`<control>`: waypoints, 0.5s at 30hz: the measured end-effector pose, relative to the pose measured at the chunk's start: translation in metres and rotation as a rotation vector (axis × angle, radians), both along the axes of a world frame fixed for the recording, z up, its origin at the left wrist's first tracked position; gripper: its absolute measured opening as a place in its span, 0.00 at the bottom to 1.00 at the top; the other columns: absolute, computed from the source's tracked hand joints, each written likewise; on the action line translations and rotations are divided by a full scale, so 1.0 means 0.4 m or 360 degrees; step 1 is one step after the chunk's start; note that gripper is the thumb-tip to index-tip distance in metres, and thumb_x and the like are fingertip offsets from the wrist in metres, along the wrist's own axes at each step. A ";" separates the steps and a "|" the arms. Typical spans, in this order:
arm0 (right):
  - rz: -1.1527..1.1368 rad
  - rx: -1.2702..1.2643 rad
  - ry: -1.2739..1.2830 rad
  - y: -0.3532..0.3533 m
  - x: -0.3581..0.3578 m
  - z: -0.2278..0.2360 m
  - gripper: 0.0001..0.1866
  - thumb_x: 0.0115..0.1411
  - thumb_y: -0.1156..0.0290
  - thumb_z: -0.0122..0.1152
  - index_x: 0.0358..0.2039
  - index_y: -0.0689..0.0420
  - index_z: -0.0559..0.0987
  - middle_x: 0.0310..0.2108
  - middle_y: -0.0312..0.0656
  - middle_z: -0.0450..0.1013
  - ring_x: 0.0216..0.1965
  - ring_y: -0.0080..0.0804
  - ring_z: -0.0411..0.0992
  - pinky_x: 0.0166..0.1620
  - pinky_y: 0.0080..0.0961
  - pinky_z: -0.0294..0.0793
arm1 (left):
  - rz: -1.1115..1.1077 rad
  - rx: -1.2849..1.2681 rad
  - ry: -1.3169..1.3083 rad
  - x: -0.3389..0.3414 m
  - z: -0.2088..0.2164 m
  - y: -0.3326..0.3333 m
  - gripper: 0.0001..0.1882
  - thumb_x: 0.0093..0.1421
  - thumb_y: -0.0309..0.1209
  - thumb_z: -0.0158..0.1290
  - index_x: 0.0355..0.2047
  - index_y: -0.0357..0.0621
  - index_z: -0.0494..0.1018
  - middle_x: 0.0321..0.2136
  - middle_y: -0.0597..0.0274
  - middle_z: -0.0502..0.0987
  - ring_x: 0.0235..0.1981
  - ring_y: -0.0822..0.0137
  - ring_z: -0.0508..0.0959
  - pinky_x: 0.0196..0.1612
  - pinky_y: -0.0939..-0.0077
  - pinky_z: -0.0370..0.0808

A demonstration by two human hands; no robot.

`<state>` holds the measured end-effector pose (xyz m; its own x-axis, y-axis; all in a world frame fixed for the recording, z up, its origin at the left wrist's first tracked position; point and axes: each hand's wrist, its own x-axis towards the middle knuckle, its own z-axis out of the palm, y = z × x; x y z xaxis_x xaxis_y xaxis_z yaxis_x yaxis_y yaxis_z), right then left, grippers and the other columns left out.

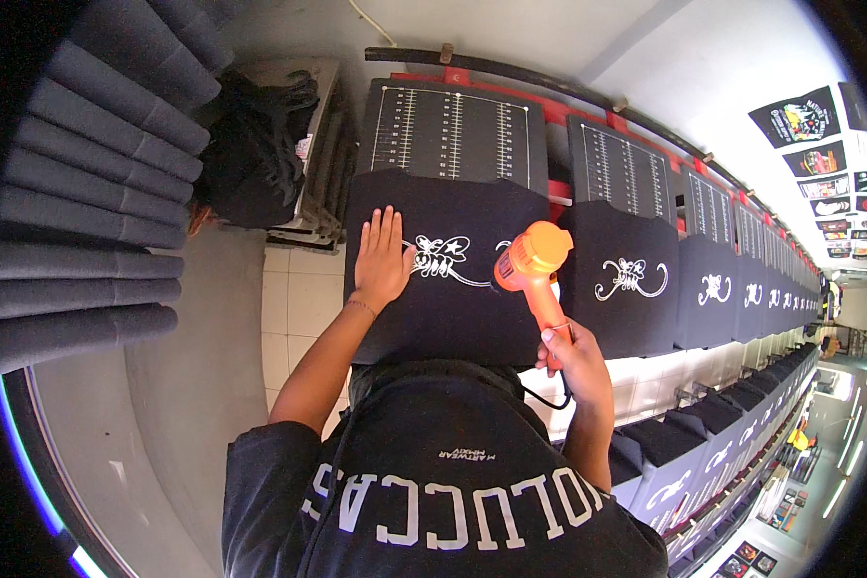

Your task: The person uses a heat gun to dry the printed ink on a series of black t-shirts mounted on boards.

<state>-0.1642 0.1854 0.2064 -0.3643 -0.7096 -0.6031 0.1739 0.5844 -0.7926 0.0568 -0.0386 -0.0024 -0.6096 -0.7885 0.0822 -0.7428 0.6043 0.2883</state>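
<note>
In front of me a black printed garment is stretched over a flat board marked with white ruler scales. White line art is printed across the fabric. My left hand lies flat on the cloth, fingers stretched out, at the left end of the print. My right hand is wrapped round the handle of an orange heat gun. Its dark nozzle points left, just over the right part of the print, and hides some of it.
To the right runs a long row of similar boards with printed black garments. Another row stands behind it at lower right. Rolled dark fabric is stacked at left, beside a rack with a black cloth heap. A black cord hangs below the heat gun.
</note>
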 end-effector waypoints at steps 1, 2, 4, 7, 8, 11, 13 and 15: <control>0.0012 -0.0003 -0.0012 -0.002 0.006 0.000 0.15 0.63 0.62 0.60 0.41 0.61 0.75 0.23 0.34 0.72 0.22 0.21 0.72 0.25 0.18 0.69 | 0.0030 -0.0011 -0.0004 -0.016 -0.006 -0.011 0.35 0.69 0.43 0.41 0.68 0.31 0.50 0.69 0.43 0.50 0.72 0.47 0.46 0.72 0.52 0.43; 0.0025 -0.0006 -0.0024 -0.006 0.012 0.001 0.14 0.63 0.63 0.60 0.41 0.61 0.75 0.23 0.34 0.72 0.22 0.22 0.72 0.25 0.18 0.69 | 0.0062 -0.0022 -0.0008 -0.027 -0.012 -0.013 0.35 0.69 0.43 0.41 0.68 0.31 0.50 0.69 0.43 0.50 0.72 0.47 0.46 0.72 0.52 0.43; 0.0044 0.0014 -0.0039 -0.010 0.021 0.003 0.13 0.63 0.63 0.60 0.40 0.60 0.75 0.23 0.34 0.72 0.22 0.22 0.72 0.25 0.18 0.69 | 0.0035 -0.0022 0.0003 -0.038 -0.013 -0.006 0.35 0.69 0.43 0.40 0.67 0.31 0.50 0.69 0.43 0.50 0.71 0.47 0.47 0.72 0.52 0.43; 0.0065 0.0003 -0.0068 -0.016 0.023 0.003 0.13 0.63 0.63 0.60 0.39 0.60 0.75 0.23 0.34 0.72 0.22 0.22 0.72 0.25 0.18 0.69 | -0.0011 0.0011 -0.0012 -0.035 -0.001 0.018 0.34 0.69 0.43 0.40 0.68 0.33 0.51 0.69 0.46 0.50 0.72 0.49 0.47 0.72 0.55 0.42; 0.0070 0.0003 -0.0067 -0.016 0.018 0.003 0.13 0.63 0.63 0.60 0.39 0.60 0.75 0.23 0.34 0.72 0.22 0.22 0.72 0.25 0.18 0.69 | -0.0036 0.0030 -0.0014 -0.029 0.005 0.031 0.34 0.69 0.43 0.40 0.68 0.33 0.51 0.69 0.45 0.51 0.71 0.49 0.47 0.72 0.55 0.43; 0.0023 0.0012 -0.0009 -0.013 -0.005 -0.006 0.14 0.63 0.62 0.60 0.40 0.59 0.75 0.23 0.34 0.72 0.22 0.22 0.72 0.25 0.18 0.69 | -0.0101 0.0098 0.0051 -0.010 0.025 0.078 0.34 0.67 0.42 0.43 0.66 0.31 0.53 0.68 0.42 0.52 0.70 0.45 0.49 0.71 0.52 0.45; 0.0003 0.0001 0.0029 -0.023 -0.026 -0.005 0.15 0.63 0.60 0.60 0.41 0.59 0.75 0.23 0.34 0.72 0.23 0.21 0.72 0.25 0.18 0.69 | -0.0107 0.0143 0.0047 0.011 0.046 0.114 0.34 0.67 0.42 0.44 0.66 0.31 0.53 0.68 0.42 0.52 0.70 0.45 0.49 0.71 0.51 0.45; -0.0054 -0.0019 0.0088 -0.042 -0.046 -0.009 0.15 0.63 0.60 0.59 0.41 0.59 0.75 0.24 0.34 0.72 0.23 0.21 0.73 0.25 0.17 0.69 | -0.0116 0.0175 0.0058 0.029 0.050 0.150 0.35 0.67 0.42 0.45 0.66 0.30 0.53 0.68 0.42 0.52 0.70 0.45 0.49 0.71 0.51 0.45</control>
<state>-0.1825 0.1688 0.2027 -0.4211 -0.7031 -0.5730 0.1493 0.5694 -0.8084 0.0686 0.0214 0.0176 -0.6636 -0.7477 0.0211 -0.6859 0.6195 0.3817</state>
